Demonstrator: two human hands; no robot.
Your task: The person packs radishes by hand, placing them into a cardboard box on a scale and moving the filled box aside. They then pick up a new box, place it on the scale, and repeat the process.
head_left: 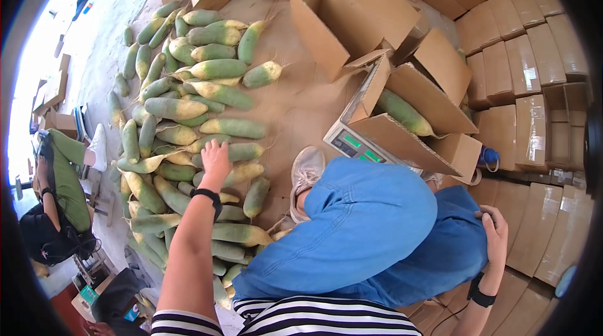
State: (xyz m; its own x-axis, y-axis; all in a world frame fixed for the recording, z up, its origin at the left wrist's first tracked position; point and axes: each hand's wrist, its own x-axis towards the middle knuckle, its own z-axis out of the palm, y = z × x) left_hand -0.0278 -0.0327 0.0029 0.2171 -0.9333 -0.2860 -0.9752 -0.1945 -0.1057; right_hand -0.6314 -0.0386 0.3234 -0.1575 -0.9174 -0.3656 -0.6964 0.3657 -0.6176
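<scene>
My left hand (215, 159) reaches into a big pile of green radishes (217, 69) on the floor. Its fingers curl over the left end of one green radish (247, 150), which lies among the others; the fingertips are partly hidden. On my bent right knee lies my right hand (495, 232), fingers stretched along the blue trousers and holding nothing. An open carton (418, 141) stands on a scale (355, 143) with a lit green display. Inside the carton a large green radish (402, 111) shows.
Open cartons (352, 18) stand beyond the scale. Stacked closed cartons (524, 75) wall the right side. A blue-capped bottle (488, 157) is beside the weighed carton. Another person (66, 191) sits at the far left, past the pile.
</scene>
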